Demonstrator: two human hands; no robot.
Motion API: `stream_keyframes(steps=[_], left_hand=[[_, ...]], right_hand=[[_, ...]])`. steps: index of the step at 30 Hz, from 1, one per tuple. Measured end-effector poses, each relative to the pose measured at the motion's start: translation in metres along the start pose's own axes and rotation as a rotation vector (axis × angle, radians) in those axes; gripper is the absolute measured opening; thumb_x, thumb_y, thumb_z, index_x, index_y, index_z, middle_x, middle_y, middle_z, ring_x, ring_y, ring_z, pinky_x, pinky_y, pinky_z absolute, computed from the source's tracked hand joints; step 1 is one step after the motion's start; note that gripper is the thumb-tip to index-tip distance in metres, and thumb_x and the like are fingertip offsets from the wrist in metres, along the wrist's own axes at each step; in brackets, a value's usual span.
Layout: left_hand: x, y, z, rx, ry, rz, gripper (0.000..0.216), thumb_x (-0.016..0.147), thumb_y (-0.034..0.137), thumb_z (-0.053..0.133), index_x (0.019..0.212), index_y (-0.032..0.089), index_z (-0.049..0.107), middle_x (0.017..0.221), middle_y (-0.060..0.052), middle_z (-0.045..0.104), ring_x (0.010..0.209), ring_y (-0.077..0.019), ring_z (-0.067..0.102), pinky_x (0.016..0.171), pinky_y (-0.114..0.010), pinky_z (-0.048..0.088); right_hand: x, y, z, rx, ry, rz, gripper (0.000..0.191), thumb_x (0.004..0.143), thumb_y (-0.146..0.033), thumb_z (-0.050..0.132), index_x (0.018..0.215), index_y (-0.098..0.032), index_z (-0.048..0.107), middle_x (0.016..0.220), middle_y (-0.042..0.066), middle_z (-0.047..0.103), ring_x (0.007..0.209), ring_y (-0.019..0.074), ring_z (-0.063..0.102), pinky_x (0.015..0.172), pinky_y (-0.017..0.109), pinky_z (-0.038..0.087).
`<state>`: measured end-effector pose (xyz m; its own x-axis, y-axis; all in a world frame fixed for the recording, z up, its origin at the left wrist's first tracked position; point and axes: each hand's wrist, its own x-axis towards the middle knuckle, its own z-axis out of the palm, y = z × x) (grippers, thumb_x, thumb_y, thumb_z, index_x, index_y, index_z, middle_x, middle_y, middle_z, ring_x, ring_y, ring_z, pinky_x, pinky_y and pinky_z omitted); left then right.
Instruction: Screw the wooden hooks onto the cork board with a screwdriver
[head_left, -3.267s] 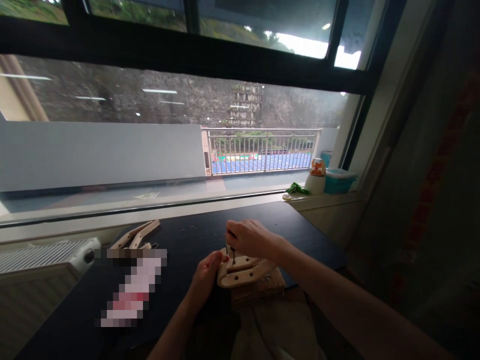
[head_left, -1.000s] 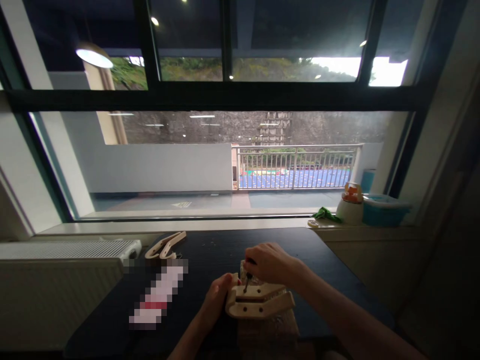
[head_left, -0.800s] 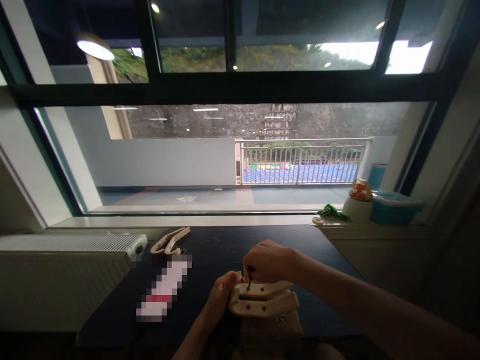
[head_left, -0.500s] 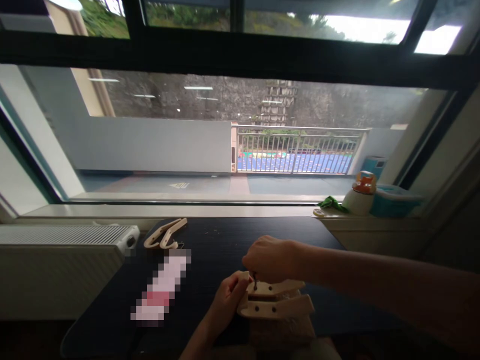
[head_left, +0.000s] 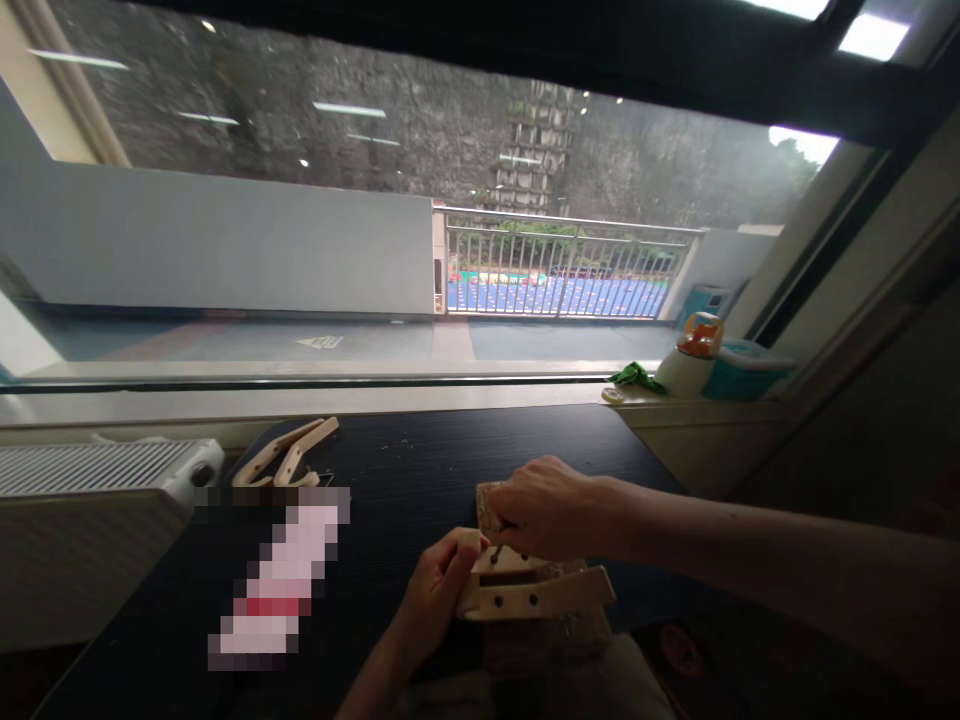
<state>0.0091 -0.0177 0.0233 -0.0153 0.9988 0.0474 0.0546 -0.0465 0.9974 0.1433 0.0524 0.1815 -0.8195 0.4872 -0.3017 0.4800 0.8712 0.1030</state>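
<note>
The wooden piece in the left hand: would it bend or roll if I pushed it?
The wooden piece probably wouldn't bend: it looks thick. It likely wouldn't roll: its sides look flat. It might resist sliding because the left hand grips its end.

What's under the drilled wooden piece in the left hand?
A wooden block shows beneath the drilled wooden piece, jutting out on its near and far sides. The block's middle is hidden by the piece and the right hand, so anything there cannot be seen.
</note>
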Motion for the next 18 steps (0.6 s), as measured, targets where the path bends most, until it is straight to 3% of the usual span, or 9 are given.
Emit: stream_keyframes(steps=[3,7,10,13,18], left_hand=[[0.0,0.001,0.0,-0.004,-0.008,0.013,0.038,0.084,0.049,0.044,0.085,0.015,0.063,0.074,-0.001,0.06,0.071,-0.0169,0.051,0.063,-0.022,0.04],[0.0,-0.001,0.0,0.026,0.027,0.018,0.038,0.082,0.05,0.046,0.079,0.015,0.061,0.069,0.0,0.057,0.066,-0.0158,0.049,0.06,-0.022,0.039],[0.0,-0.003,0.0,0.025,0.024,-0.001,0.039,0.083,0.051,0.045,0.075,0.016,0.06,0.069,0.0,0.058,0.065,-0.0158,0.049,0.059,-0.022,0.039],[0.0,-0.004,-0.001,0.021,0.011,-0.003,0.038,0.084,0.049,0.044,0.074,0.016,0.059,0.069,-0.001,0.059,0.067,-0.0166,0.05,0.059,-0.022,0.039],[0.001,-0.002,-0.001,0.016,-0.011,0.022,0.036,0.085,0.048,0.044,0.086,0.016,0.061,0.077,-0.002,0.062,0.076,-0.0191,0.053,0.067,-0.024,0.041]], right_hand=[[0.002,-0.004,-0.01,-0.037,-0.044,-0.1,0.021,0.075,-0.024,0.055,0.091,-0.017,0.067,0.079,0.01,0.07,0.072,0.0244,0.065,0.053,0.027,0.038],[0.006,-0.009,-0.015,-0.118,-0.082,-0.228,0.016,0.073,-0.01,0.054,0.081,-0.014,0.067,0.08,0.01,0.069,0.073,0.0215,0.064,0.054,0.026,0.039],[0.006,-0.012,-0.013,-0.127,-0.05,-0.295,0.014,0.073,-0.009,0.055,0.081,-0.013,0.066,0.085,0.01,0.069,0.078,0.0212,0.064,0.06,0.027,0.041],[0.004,-0.013,-0.008,-0.11,-0.015,-0.281,0.015,0.073,-0.009,0.055,0.082,-0.011,0.066,0.085,0.012,0.069,0.08,0.0216,0.064,0.062,0.027,0.042],[0.004,-0.009,-0.002,-0.05,0.001,-0.195,0.016,0.078,-0.018,0.052,0.082,-0.011,0.065,0.083,0.013,0.069,0.071,0.022,0.065,0.05,0.026,0.038]])
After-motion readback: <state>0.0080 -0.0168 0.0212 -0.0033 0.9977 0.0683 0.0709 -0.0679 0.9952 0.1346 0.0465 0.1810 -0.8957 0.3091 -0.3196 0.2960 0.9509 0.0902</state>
